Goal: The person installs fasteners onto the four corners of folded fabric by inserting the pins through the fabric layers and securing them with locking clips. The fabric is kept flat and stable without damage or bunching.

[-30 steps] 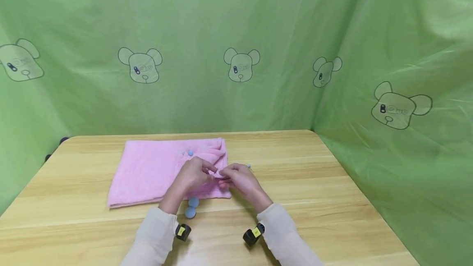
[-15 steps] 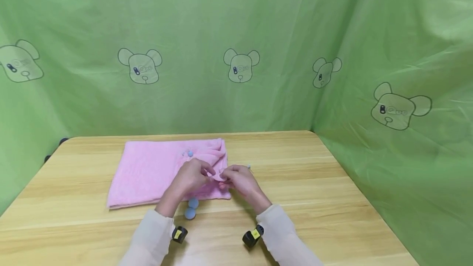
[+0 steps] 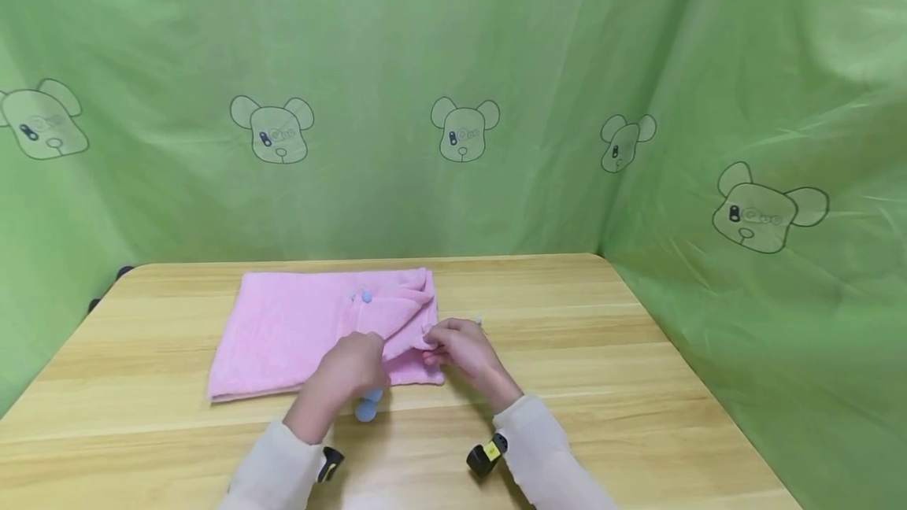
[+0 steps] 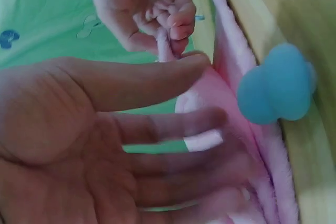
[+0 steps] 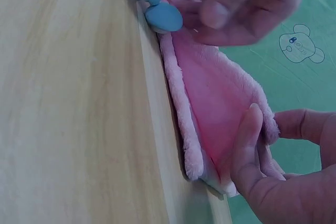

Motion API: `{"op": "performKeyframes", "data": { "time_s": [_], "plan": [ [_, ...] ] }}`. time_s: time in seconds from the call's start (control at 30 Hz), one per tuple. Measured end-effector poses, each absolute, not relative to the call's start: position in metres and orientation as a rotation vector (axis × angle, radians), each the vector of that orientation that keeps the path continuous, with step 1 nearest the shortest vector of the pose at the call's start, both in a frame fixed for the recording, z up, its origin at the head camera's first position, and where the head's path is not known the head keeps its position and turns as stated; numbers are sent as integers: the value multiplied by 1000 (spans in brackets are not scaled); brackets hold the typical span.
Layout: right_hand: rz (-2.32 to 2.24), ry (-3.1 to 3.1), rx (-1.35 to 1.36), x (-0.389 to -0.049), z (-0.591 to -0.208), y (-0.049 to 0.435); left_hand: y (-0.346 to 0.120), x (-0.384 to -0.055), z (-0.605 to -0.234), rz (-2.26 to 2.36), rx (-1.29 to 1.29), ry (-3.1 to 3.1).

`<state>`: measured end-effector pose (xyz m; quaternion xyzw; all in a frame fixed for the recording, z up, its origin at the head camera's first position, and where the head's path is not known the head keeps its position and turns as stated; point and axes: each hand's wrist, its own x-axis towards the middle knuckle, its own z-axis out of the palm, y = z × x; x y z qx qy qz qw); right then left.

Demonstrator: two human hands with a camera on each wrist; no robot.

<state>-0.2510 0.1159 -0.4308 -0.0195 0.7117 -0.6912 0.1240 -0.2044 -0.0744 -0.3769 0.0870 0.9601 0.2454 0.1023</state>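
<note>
A folded pink plush cloth [image 3: 283, 321] lies on the table, its near right layer lifted up. My right hand [image 3: 464, 352] pinches the lifted corner between thumb and fingers, as the right wrist view shows at the plush edge [image 5: 247, 82]. My left hand [image 3: 354, 368] hovers over the cloth's front edge. In the left wrist view its fingers are extended, blurred, with nothing visible between them. Two blue round-capped pieces [image 5: 164, 17] stand side by side at the front edge, partly hidden by the left hand in the head view. A white tag [image 4: 203, 140] shows behind its fingers.
Another small blue round piece [image 3: 366, 297] sits on top of the cloth. A tiny pale blue item [image 3: 479, 322] lies on the table [image 3: 567, 384] beyond the right hand. Green curtains [image 3: 368, 203] with bear prints stand behind and at both sides.
My left hand has drawn away from the lifted corner, moving left and toward the front edge. The right hand stays on the corner, almost unmoved.
</note>
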Motion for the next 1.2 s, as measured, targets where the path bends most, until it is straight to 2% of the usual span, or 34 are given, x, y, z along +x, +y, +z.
{"op": "performKeyframes", "data": {
  "time_s": [0.2, 0.73, 1.2],
  "plan": [
    [-2026, 2077, -59, -252, -433, 115, -71, -198, -387, 569, 232, 2842],
    [-1995, 2087, -55, -252, -434, 113, -73, -206, -399, 620, 224, 2863],
    [-1999, 2085, -46, -251, -431, 113, -71, -225, -389, 1044, 361, 2957]
  ]
}}
